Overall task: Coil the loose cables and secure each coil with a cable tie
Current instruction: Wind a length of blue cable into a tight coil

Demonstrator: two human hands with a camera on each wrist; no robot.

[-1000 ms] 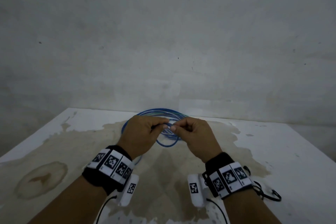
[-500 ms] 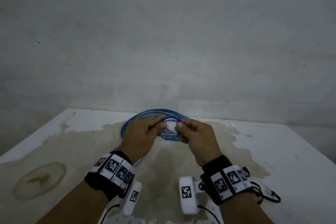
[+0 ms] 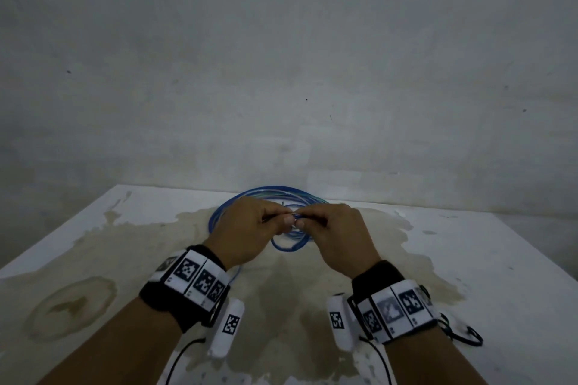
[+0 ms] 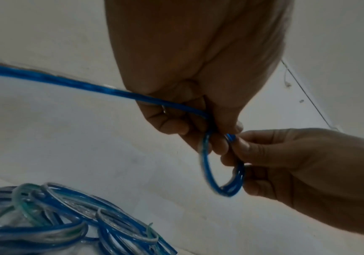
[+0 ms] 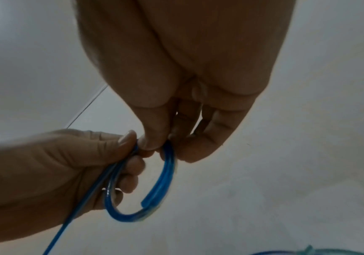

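Left hand (image 4: 189,96) and right hand (image 4: 303,172) pinching a small blue cable (image 4: 207,172) loop, seemingly doubled, above piled cable coils (image 4: 63,222).

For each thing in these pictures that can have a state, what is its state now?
blue cable: bent into a small loop, held above the table.
left hand: pinches the loop, cable trailing off past it.
right hand: pinches the loop's other side.
pile of cables: lies loosely coiled on the table, no tie visible.
table: stained.
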